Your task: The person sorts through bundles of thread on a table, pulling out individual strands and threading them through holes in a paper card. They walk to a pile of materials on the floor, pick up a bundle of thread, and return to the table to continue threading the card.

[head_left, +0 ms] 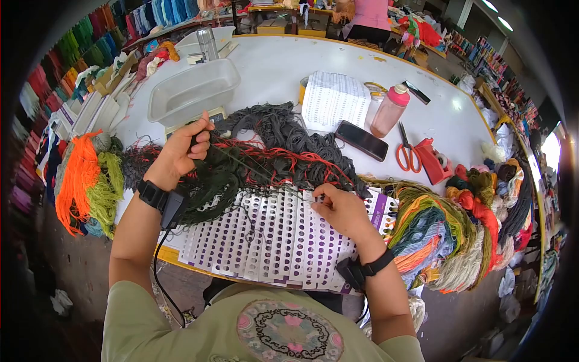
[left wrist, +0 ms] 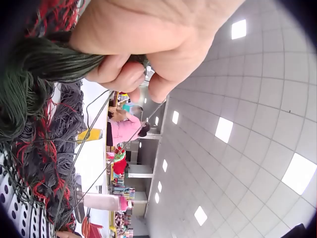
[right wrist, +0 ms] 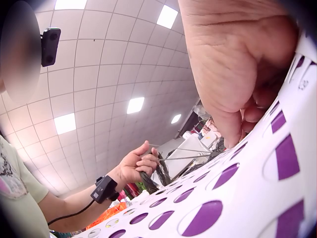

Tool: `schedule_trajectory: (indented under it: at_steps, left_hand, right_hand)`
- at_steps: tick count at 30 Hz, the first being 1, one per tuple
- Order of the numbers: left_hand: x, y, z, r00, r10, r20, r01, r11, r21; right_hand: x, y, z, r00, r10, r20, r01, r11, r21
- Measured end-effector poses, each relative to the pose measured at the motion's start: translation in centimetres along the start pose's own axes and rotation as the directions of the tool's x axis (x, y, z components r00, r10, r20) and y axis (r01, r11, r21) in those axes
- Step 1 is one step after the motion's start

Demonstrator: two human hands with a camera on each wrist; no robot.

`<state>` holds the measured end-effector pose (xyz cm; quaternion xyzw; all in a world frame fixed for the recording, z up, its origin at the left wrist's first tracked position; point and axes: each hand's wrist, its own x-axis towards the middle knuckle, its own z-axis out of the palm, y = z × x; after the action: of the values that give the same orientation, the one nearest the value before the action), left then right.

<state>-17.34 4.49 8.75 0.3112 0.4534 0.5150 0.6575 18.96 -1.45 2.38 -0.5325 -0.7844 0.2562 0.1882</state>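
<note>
My left hand [head_left: 186, 148] grips a dark green skein of thread [left wrist: 59, 62], its fingers curled round the upper part. The loose loops hang down over the grey and red yarn. From it, thin green strands [left wrist: 81, 148] stretch across to my right hand [head_left: 345, 212], whose thumb and forefinger pinch them. That hand is low over the white punched cards [head_left: 271, 241] with purple showing through their holes. In the right wrist view its fingertips [right wrist: 233, 141] are right at the card surface, with the inner fingers partly hidden.
Grey yarn [head_left: 271, 123] with red strands [head_left: 283, 151] lies behind the cards. Farther back are a plastic tub [head_left: 193, 90], a phone [head_left: 362, 140], a pink-capped bottle [head_left: 391, 111], scissors [head_left: 408, 154] and a red tape dispenser [head_left: 433, 161]. Colourful skeins [head_left: 440, 241] hang over the right edge.
</note>
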Motion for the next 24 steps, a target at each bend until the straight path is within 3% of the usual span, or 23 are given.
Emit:
schedule_trajectory:
  at_steps: [9,19,21,24]
  left_hand:
    - [0.3,-1.5,-1.5,0.993,-0.082,-0.087,0.085,0.996,0.034]
    - [1.8,-3.8,-3.0,0.987,-0.083,-0.14,0.098,0.99,0.099]
    - [2.1,-4.4,-3.3,0.975,-0.107,-0.196,0.11,0.994,0.006]
    - [2.2,-4.9,-3.4,0.977,-0.128,-0.172,0.119,0.991,-0.062]
  right_hand:
    - [0.0,0.1,0.1,1.0,0.003,-0.001,-0.003,1.0,0.027]
    - [0.2,0.3,0.1,1.0,0.022,-0.011,-0.021,0.995,0.099]
    - [0.3,0.3,0.1,1.0,0.027,-0.011,-0.026,0.995,0.101]
    - [0.3,0.4,0.2,1.0,0.03,-0.007,-0.029,0.993,0.114]
